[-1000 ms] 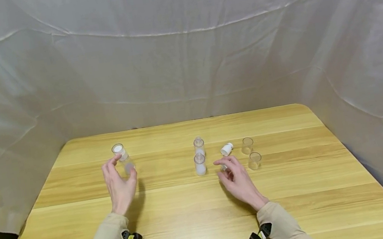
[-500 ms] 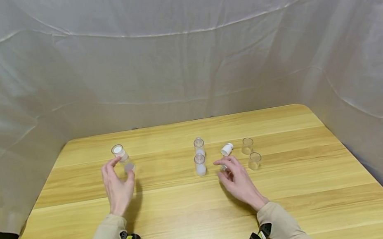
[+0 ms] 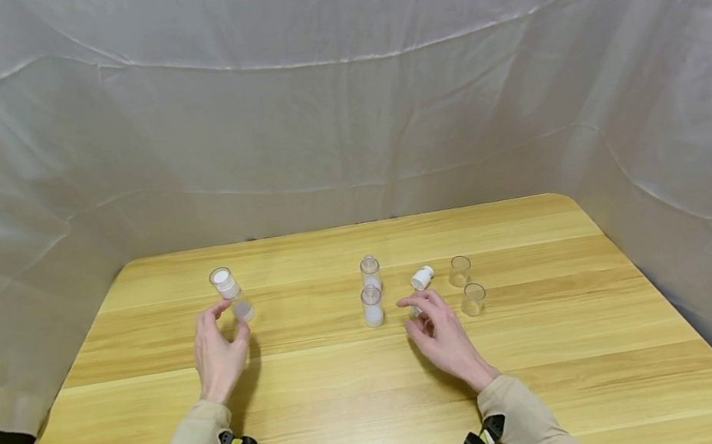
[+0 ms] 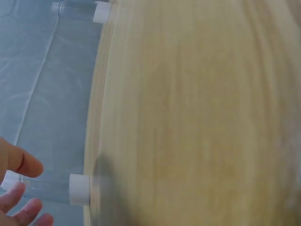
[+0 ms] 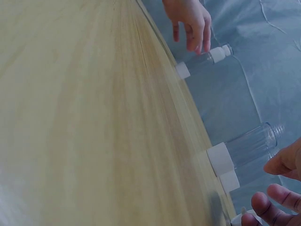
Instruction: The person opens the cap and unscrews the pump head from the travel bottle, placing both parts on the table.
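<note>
The left hand (image 3: 219, 360) is now a little farther back from the left bottle (image 3: 226, 287), toward the person. Its index fingertip, earlier at this bottle's white upper part, now appears below that part.

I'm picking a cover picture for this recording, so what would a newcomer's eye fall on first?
Probably the left hand, close to a clear, white-topped bottle standing on the left. Next, likely the two clear, white-based bottles near the middle, one behind the other, with the right hand just to their right. Two clear cup-like pieces stand farther right.
</note>
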{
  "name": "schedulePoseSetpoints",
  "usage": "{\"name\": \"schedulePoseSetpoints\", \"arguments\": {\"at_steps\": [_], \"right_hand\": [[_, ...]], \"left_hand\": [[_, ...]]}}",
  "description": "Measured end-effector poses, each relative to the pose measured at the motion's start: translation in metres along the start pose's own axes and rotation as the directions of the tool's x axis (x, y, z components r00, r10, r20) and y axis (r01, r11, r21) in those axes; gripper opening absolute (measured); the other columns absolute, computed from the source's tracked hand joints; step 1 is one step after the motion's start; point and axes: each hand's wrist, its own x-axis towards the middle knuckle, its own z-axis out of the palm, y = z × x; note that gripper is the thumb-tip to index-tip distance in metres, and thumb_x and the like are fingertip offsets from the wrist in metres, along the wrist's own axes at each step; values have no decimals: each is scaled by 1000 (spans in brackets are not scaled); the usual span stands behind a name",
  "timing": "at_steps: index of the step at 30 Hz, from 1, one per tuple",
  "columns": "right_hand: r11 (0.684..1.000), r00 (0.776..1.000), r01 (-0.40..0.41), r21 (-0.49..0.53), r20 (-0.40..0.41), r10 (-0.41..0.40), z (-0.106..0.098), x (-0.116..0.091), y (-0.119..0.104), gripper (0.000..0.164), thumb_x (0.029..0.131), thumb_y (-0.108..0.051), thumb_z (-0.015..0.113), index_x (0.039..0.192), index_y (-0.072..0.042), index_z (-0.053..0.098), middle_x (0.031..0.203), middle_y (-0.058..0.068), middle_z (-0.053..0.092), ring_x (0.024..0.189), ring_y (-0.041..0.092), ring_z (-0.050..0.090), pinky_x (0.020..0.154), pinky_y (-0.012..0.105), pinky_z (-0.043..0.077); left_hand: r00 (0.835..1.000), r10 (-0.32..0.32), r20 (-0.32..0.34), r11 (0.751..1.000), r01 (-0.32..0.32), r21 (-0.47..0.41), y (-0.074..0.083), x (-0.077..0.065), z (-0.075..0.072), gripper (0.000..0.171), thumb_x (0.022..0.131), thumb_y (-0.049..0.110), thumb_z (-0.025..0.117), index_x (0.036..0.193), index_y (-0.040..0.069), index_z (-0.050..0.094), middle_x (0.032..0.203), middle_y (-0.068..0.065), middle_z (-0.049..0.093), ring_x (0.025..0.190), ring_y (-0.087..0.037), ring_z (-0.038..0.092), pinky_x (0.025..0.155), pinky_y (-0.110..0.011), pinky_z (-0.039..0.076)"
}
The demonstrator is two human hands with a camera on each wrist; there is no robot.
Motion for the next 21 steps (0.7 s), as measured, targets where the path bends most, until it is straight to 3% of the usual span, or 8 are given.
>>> {"name": "schedulePoseSetpoints", "arguments": {"at_steps": [6, 11, 14, 17, 21], "right_hand": [[1000, 1000, -12, 1, 5, 12, 0, 0, -1, 32, 87, 5, 65, 118, 0, 68, 115, 14, 59, 70, 7, 50, 60, 16, 49], [1000, 1000, -6, 4, 6, 6, 1, 0, -1, 32, 87, 5, 65, 118, 0, 67, 114, 14, 59, 70, 6, 50, 59, 17, 49], [1000, 1000, 1, 7, 6, -2, 1, 0, 0, 32, 86, 6, 65, 118, 1, 67, 114, 14, 59, 69, 6, 49, 59, 17, 49], [1000, 1000, 6, 7, 4, -6, 1, 0, 0, 31, 87, 6, 65, 117, 0, 67, 114, 14, 59, 69, 6, 49, 59, 17, 49], [1000, 1000, 8, 4, 4, -8, 1, 0, 0, 31, 87, 5, 65, 118, 0, 68, 115, 13, 59, 69, 7, 49, 59, 17, 49]], "left_hand": [[999, -20, 32, 1000, 19, 12, 2, -1, -2, 48, 91, 4, 61, 137, 0, 49, 140, -25, 49, 133, -43, 46, 107, -61, 41], [999, -2, -44, 999, 0, -41, 3, 1, -3, 54, 89, 1, 62, 140, -1, 45, 145, -27, 43, 136, -45, 41, 115, -62, 35], [990, 46, -132, 995, -57, -78, 5, 4, -4, 56, 87, -2, 63, 140, -1, 44, 147, -26, 39, 138, -44, 38, 118, -63, 32], [969, 121, -216, 987, -140, -77, 8, 8, -5, 60, 84, -4, 64, 140, -1, 44, 147, -25, 37, 139, -43, 36, 118, -63, 32], [948, 217, -232, 974, -228, -19, 11, 15, -9, 69, 81, -5, 65, 145, 1, 41, 158, -21, 29, 148, -41, 27, 123, -62, 27]]}}
